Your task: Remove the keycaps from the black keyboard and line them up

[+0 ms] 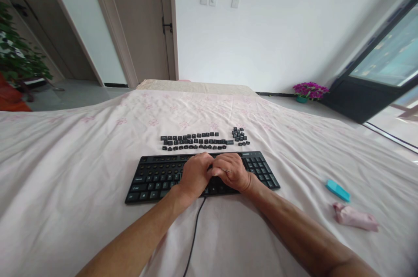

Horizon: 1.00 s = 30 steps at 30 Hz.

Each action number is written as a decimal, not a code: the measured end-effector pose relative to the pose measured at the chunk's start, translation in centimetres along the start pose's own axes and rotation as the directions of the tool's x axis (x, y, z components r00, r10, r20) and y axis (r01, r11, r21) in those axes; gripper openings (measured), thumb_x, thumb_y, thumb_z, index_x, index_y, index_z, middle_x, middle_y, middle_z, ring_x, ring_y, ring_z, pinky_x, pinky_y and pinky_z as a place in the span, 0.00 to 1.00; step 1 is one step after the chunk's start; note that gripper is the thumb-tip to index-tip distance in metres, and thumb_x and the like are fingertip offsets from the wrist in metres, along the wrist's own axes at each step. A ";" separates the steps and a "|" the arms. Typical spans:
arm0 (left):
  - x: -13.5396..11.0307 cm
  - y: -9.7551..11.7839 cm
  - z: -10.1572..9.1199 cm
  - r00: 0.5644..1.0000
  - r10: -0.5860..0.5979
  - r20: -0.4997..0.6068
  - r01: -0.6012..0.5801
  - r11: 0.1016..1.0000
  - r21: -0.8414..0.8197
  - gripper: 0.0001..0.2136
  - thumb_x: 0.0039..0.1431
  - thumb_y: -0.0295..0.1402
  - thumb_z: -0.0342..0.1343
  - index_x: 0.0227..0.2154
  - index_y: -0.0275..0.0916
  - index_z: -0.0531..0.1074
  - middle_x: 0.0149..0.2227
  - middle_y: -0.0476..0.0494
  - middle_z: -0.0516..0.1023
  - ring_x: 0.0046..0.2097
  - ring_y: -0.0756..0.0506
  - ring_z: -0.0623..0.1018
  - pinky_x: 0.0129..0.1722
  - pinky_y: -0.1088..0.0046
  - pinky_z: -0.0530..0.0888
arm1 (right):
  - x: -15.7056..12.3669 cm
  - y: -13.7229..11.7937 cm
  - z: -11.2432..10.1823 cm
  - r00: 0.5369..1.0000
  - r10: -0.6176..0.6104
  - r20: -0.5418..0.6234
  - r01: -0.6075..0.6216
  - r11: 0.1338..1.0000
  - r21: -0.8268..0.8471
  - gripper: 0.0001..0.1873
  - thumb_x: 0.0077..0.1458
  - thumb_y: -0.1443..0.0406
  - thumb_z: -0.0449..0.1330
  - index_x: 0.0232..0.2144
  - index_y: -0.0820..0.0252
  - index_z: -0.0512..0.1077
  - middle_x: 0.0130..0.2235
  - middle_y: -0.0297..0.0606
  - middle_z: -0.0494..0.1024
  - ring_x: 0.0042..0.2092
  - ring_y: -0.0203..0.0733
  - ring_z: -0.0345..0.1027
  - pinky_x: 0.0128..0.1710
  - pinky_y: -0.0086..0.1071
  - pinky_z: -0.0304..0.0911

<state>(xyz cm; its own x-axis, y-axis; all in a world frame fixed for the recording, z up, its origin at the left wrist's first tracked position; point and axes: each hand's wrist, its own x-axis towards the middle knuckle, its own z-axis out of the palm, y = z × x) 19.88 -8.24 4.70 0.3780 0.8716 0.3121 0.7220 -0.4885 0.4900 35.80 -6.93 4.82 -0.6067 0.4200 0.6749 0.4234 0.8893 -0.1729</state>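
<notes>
A black keyboard (163, 195) lies on the bed, with upper-row keycaps off its left and middle part and lower-row and number-pad keys in place. Over its middle, my left hand (195, 173) is closed, its fingers meeting those of my other hand; whatever it pinches is hidden. My right hand (232, 171) is a closed fist just above the keys, and a thin metal wire-like tool (226, 170) shows at its thumb. Beyond the keyboard, loose black keycaps (196, 141) stand in rows, with a smaller cluster of keycaps (239, 136) to their right.
A pale pink floral sheet (81, 168) with wrinkles covers the bed. At right lie a turquoise flat object (338, 190) and a crumpled pink cloth (355, 217). The keyboard cable (195, 233) runs toward me between my forearms. Purple flowers (310, 90) stand on the floor by the wall.
</notes>
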 end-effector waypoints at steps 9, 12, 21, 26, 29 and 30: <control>0.1 0.4 -0.8 0.996 -0.053 0.074 0.051 0.998 0.030 0.08 0.57 0.36 0.53 0.24 0.41 0.71 0.31 0.49 0.75 0.33 0.48 0.73 0.28 0.75 0.61 | 0.6 -0.5 0.0 0.993 -0.097 0.073 0.103 0.992 -0.078 0.24 0.65 0.54 0.43 0.24 0.58 0.68 0.23 0.36 0.71 0.25 0.36 0.61 0.28 0.32 0.54; 0.2 0.3 -0.5 0.997 -0.062 0.038 0.060 0.997 0.053 0.10 0.59 0.38 0.51 0.25 0.41 0.70 0.29 0.48 0.75 0.32 0.47 0.73 0.26 0.73 0.60 | 0.7 -0.3 0.1 0.998 -0.039 0.039 0.042 0.995 -0.085 0.24 0.65 0.54 0.43 0.23 0.58 0.67 0.22 0.35 0.70 0.24 0.36 0.60 0.28 0.31 0.54; 0.2 0.1 -0.1 0.997 -0.082 0.012 0.081 0.996 0.047 0.11 0.56 0.43 0.54 0.28 0.42 0.72 0.32 0.48 0.75 0.34 0.46 0.75 0.29 0.73 0.61 | 0.5 -0.3 0.1 0.972 0.215 -0.090 -0.208 0.975 0.081 0.21 0.64 0.60 0.45 0.21 0.58 0.65 0.21 0.34 0.69 0.24 0.35 0.62 0.28 0.30 0.57; 0.2 -0.1 0.0 0.996 -0.083 0.014 0.084 0.995 -0.057 0.07 0.52 0.41 0.59 0.31 0.43 0.73 0.35 0.51 0.77 0.37 0.46 0.75 0.33 0.73 0.64 | 0.6 -0.9 0.0 0.920 0.337 -0.202 -0.283 0.925 0.255 0.21 0.64 0.59 0.44 0.21 0.57 0.65 0.22 0.37 0.70 0.26 0.38 0.65 0.29 0.32 0.61; 0.1 -0.1 -0.1 0.994 -0.110 0.003 0.110 0.989 -0.103 0.06 0.54 0.38 0.58 0.30 0.42 0.74 0.33 0.51 0.77 0.37 0.46 0.75 0.35 0.72 0.64 | 1.0 -1.2 -0.6 0.930 0.287 -0.231 -0.230 0.942 0.245 0.21 0.63 0.61 0.43 0.21 0.57 0.65 0.22 0.37 0.71 0.26 0.39 0.65 0.30 0.34 0.62; 0.1 0.0 -0.2 0.993 -0.116 0.000 0.115 0.985 -0.129 0.05 0.54 0.37 0.58 0.30 0.42 0.74 0.33 0.51 0.78 0.37 0.47 0.75 0.35 0.72 0.65 | 1.3 -1.3 -1.0 0.932 0.266 -0.244 -0.216 0.952 0.215 0.20 0.63 0.62 0.43 0.21 0.57 0.65 0.23 0.37 0.71 0.27 0.39 0.65 0.31 0.34 0.62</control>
<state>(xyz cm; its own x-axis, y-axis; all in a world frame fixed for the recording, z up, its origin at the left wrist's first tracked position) 19.79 -8.18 4.83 0.2921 0.9223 0.2531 0.6800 -0.3864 0.6232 35.13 -7.72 6.59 -0.2884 0.5843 0.7585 0.3892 0.7954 -0.4647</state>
